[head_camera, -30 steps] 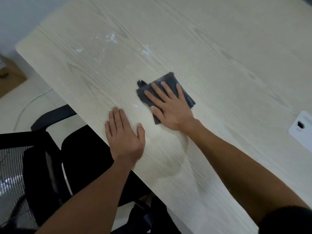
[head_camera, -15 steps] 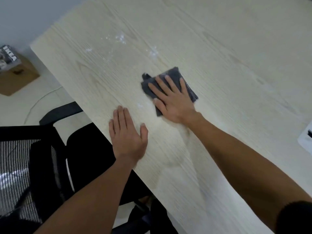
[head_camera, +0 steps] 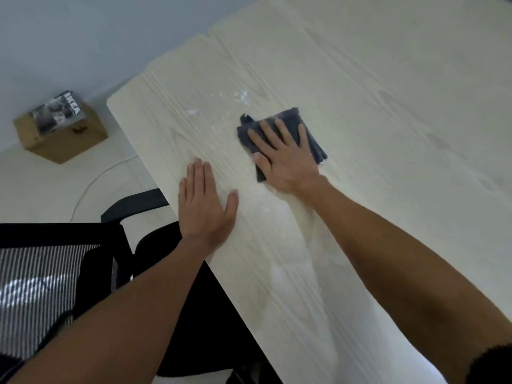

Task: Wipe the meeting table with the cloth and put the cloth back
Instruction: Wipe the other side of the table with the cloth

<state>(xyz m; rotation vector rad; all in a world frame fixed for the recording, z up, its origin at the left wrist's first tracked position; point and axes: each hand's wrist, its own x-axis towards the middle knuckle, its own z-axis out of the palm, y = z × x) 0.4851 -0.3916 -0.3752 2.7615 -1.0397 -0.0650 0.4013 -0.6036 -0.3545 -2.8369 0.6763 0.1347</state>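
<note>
Table (head_camera: 388,79) edge: left hand (head_camera: 203,206) flat; right hand (head_camera: 288,159) spread on cloth (head_camera: 310,134).

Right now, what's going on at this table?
A person is wiping a pale wooden table. The right hand presses flat on a folded dark cloth, while the left hand rests flat near the table's edge. White specks lie just beyond the cloth, not yet wiped. A black chair stands beside the table.
</note>
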